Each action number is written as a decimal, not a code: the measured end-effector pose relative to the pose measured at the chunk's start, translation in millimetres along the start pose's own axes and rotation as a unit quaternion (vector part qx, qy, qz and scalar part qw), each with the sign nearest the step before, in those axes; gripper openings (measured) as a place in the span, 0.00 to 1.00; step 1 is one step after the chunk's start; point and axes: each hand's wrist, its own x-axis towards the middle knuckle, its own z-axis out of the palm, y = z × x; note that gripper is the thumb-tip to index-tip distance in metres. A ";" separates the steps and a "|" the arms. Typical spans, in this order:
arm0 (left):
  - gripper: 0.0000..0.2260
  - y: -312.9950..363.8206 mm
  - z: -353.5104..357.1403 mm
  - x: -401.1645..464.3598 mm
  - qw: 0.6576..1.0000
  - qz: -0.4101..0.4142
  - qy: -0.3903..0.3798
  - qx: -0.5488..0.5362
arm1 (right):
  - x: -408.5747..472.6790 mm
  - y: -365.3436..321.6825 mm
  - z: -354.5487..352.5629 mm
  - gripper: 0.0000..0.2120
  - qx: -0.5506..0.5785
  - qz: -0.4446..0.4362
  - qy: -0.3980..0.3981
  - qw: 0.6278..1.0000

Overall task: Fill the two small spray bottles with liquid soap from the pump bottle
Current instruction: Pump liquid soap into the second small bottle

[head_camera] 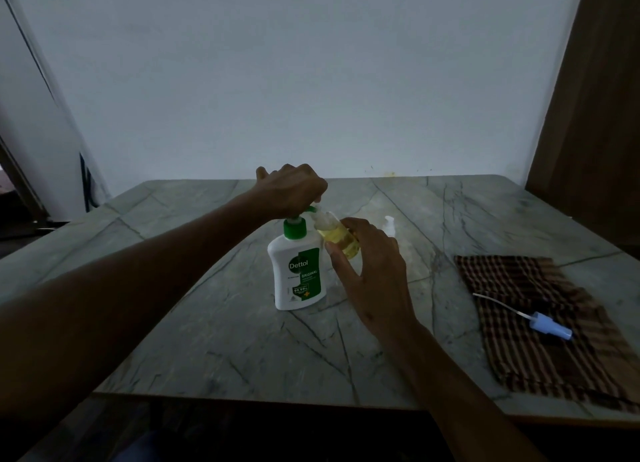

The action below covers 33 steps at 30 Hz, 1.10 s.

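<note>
the white pump bottle (299,271) with its green collar stands upright near the middle of the grey veined worktop (214,340); the left hand (294,190) sits on top of its green pump head, fingers curled down over it, so the grip covers the head and only the spout tip shows at the hand's lower right edge; the right hand (367,271) holds a small clear spray bottle (337,238) just to the right of the pump bottle, fingers wrapped round its far side and the thumb along its near side; the small bottle is tilted, its open mouth directly under the spout tip, and yellow liquid fills much of its body; it is off the worktop, carried wholly in the right grip, its lower half hidden by the fingers; a second small bottle with a white top (389,225) stands behind the right hand, mostly hidden by it, apart from both grips; to the right a dark checked cloth (540,323) lies flat on the worktop, and on it rests a pale blue sprayer head (550,326) with its thin white dip tube pointing left, well apart from both hands
</note>
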 end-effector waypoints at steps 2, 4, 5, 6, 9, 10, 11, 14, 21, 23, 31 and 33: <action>0.12 -0.4 3.3 -0.9 1.000 0.006 -0.006 0.020 | -0.4 -0.1 0.8 0.21 0.001 -0.006 -0.003 1.000; 0.13 -0.9 2.5 -1.7 1.000 0.000 -0.011 0.018 | -0.8 -1.6 -1.0 0.21 0.002 -0.011 -0.004 1.000; 0.13 -0.6 1.6 -2.1 1.000 -0.005 -0.012 0.008 | -1.0 -2.6 -2.1 0.21 0.003 -0.009 -0.004 1.000; 0.14 -0.1 0.7 -1.7 1.000 -0.009 -0.012 -0.003 | -1.1 -3.4 -3.3 0.21 0.005 -0.004 -0.004 1.000; 0.16 0.9 -3.5 -0.6 0.999 -0.018 -0.004 -0.034 | -0.8 -3.6 -4.1 0.21 0.012 0.004 -0.007 1.000; 0.15 0.5 -5.4 0.1 0.999 -0.017 0.000 -0.029 | -0.6 -3.3 -3.3 0.21 0.011 0.002 -0.002 1.000; 0.15 -0.2 -7.1 0.5 1.000 -0.016 0.002 -0.020 | -0.2 -3.2 -2.4 0.21 0.010 -0.001 0.004 1.000; 0.16 -0.2 -6.8 1.5 1.000 -0.010 -0.006 -0.023 | 0.3 -3.2 -2.0 0.19 0.016 -0.005 0.015 1.000; 0.14 0.6 1.0 0.2 1.000 -0.008 -0.021 -0.018 | -0.1 -2.1 0.5 0.20 0.020 -0.001 -0.002 1.000; 0.15 0.1 -0.1 1.0 0.999 -0.012 -0.025 -0.029 | -0.3 -1.7 -1.6 0.21 0.020 0.000 -0.007 1.000; 0.15 -4.6 -5.1 7.8 0.998 -0.014 -0.005 -0.055 | -0.2 -4.6 -2.8 0.20 0.020 0.008 0.007 1.000; 0.15 -5.6 -4.7 8.2 0.996 -0.018 0.002 -0.082 | 0.1 -4.1 -3.5 0.20 0.022 0.010 -0.005 1.000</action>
